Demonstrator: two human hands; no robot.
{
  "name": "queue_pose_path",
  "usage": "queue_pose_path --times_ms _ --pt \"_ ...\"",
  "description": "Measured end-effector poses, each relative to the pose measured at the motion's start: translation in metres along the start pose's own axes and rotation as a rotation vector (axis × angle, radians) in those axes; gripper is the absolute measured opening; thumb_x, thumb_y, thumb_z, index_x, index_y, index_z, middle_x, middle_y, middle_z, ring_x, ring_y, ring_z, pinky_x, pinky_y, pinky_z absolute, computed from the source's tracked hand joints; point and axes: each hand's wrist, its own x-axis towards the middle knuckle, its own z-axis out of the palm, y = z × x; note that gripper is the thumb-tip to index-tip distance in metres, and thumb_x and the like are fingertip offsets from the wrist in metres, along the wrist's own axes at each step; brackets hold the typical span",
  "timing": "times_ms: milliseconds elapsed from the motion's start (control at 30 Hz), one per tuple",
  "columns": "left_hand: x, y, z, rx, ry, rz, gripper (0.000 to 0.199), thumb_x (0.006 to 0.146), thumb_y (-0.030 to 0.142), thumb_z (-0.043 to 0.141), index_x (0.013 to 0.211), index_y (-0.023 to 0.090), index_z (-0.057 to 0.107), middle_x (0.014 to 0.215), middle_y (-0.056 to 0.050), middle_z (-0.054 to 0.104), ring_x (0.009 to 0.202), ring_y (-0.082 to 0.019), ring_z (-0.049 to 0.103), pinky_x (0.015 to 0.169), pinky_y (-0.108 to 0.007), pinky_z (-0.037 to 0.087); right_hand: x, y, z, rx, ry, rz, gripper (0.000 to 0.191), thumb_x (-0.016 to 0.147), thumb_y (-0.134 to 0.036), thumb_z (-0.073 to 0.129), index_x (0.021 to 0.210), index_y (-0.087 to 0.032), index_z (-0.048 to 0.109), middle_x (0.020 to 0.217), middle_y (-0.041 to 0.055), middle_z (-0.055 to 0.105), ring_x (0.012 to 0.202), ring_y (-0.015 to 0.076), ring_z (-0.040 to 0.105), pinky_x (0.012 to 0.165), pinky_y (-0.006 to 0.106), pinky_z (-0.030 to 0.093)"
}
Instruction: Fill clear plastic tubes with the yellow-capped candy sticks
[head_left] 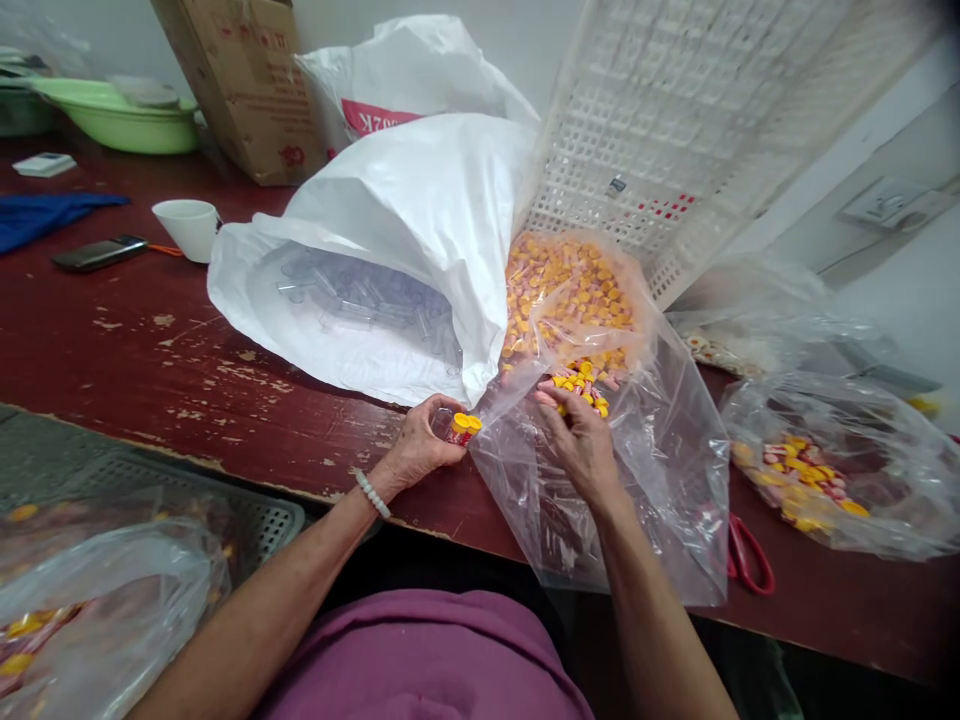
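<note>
My left hand (425,443) is closed around small red pieces with yellow caps (466,424) and what looks like a clear plastic case. Over the mouth of a clear plastic bag (660,450), my right hand (581,440) has its fingers bent at a heap of yellow-capped pieces (581,383). Its fingertips are drawn together there; what they grip is too small to tell. More such pieces (570,290) fill the back of that bag. Beside it lies a white sack (450,200), gaping towards me, with clear plastic cases (367,300) inside.
A white plastic crate (645,120) leans behind the bag. Red-handled scissors (750,558) and another clear bag (900,480) lie to the right. Along the left are a white cup (187,228), a phone (100,253) and a green basin (127,120). A filled bag (150,560) stands below the table edge.
</note>
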Motion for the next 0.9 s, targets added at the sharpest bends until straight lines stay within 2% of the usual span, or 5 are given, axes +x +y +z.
queue_pose_path --times_ms 133,300,467,767,900 --pt "-0.001 -0.001 0.001 0.068 -0.01 0.104 0.044 0.05 0.008 0.068 0.092 0.013 0.055 0.08 -0.001 0.063 0.07 -0.013 0.06 0.065 -0.023 0.048 -0.005 -0.06 0.012 0.1 -0.203 -0.276 0.025 0.09 -0.018 0.045 0.111 -0.021 0.06 0.103 0.0088 0.056 0.096 0.0177 0.054 0.084 0.033 0.047" --pt "-0.001 -0.001 0.0 0.285 0.023 0.219 0.034 0.053 0.01 0.066 0.084 0.015 0.055 0.074 0.003 0.06 0.065 -0.011 0.054 0.06 -0.022 0.045 -0.001 -0.081 0.026 -0.042 -0.416 -0.46 0.031 0.088 -0.011 0.042 0.114 -0.02 0.056 0.102 0.0097 0.054 0.094 0.0194 0.051 0.083 0.034 0.047" --pt "-0.003 0.003 0.002 0.247 0.049 0.214 0.034 0.054 0.013 0.066 0.087 0.015 0.056 0.076 0.002 0.061 0.065 -0.012 0.054 0.059 -0.022 0.045 0.0 -0.078 0.027 0.031 -0.308 -0.463 0.037 0.082 -0.008 0.046 0.118 -0.017 0.048 0.116 0.0114 0.051 0.111 0.0209 0.046 0.097 0.038 0.04" --pt "0.004 -0.013 -0.004 0.132 0.0 0.215 0.03 0.057 0.013 0.065 0.085 0.014 0.055 0.079 0.002 0.061 0.069 -0.011 0.055 0.062 -0.021 0.045 -0.03 -0.081 0.051 -0.27 -0.291 -0.404 0.043 0.075 -0.005 0.048 0.114 -0.023 0.055 0.128 0.0054 0.051 0.109 0.0253 0.044 0.089 0.043 0.038" --pt "0.004 -0.013 -0.004 0.078 -0.037 0.167 0.043 0.053 0.012 0.069 0.094 0.014 0.055 0.085 0.0 0.062 0.073 -0.013 0.058 0.066 -0.022 0.048 -0.02 -0.053 0.035 -0.181 -0.129 -0.323 0.046 0.072 -0.005 0.045 0.114 -0.023 0.056 0.127 0.0074 0.048 0.11 0.0224 0.046 0.092 0.04 0.039"
